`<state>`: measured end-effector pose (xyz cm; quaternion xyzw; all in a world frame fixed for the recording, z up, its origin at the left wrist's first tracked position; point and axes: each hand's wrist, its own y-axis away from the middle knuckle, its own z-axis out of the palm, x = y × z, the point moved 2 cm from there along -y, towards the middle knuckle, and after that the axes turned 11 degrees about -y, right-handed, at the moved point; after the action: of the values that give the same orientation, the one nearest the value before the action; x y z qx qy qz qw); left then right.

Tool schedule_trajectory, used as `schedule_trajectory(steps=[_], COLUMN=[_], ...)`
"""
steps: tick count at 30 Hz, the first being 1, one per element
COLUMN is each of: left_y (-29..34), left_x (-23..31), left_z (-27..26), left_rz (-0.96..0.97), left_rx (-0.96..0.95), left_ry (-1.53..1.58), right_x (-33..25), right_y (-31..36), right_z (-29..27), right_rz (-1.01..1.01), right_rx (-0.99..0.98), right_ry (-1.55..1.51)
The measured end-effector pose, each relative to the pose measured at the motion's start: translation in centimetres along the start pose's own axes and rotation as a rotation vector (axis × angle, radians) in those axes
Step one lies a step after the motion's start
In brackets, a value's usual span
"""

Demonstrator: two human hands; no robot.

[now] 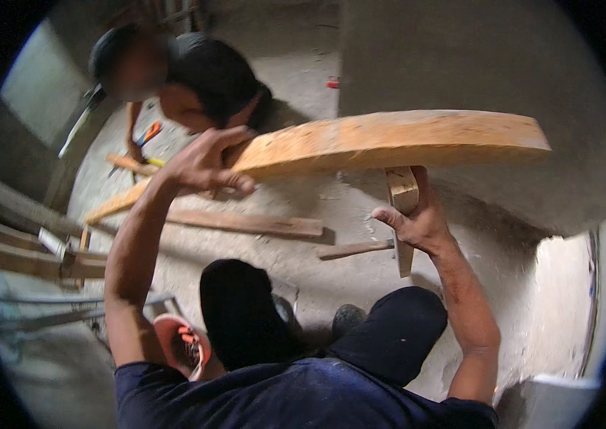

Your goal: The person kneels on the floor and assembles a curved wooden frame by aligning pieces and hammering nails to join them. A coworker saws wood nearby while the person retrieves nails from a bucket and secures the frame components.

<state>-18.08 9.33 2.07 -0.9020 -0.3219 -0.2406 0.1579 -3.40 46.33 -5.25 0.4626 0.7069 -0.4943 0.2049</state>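
Observation:
A long, pale wooden beam [389,136] is raised in front of me, running from lower left to upper right. My left hand [206,163] is closed around it, with the fingers over its far side and the thumb along the near side. Under the beam's right half, my right hand [421,218] grips a short wooden piece [403,189], thumb out across it. The piece's top meets the beam's underside in view; whether the two are joined I cannot tell. Below, a tool with a wooden handle [353,250] lies on the floor, its head partly hidden behind the short piece.
Another plank [246,222] lies on the concrete floor. At upper left a co-worker [210,79] crouches near an orange-handled saw [150,134]. By my left knee is an orange bucket [199,357] with small items inside. Wooden framing [31,257] stands at left; a grey wall [474,64] rises ahead.

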Motion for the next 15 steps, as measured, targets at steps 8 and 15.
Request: schedule_trajectory(steps=[8, 15], left_y=[1.9, 0.6], left_x=[2.3, 5.3], left_z=[-1.4, -1.5], left_rz=[0.056, 0.072], left_rx=[0.136, 0.055], left_ry=[-0.153, -0.194], right_x=[-5.3, -4.3], right_y=[-4.3, -4.7], right_z=[9.5, 7.9], right_rz=[0.110, -0.003], right_rx=[-0.250, -0.137], right_ry=[-0.060, 0.199])
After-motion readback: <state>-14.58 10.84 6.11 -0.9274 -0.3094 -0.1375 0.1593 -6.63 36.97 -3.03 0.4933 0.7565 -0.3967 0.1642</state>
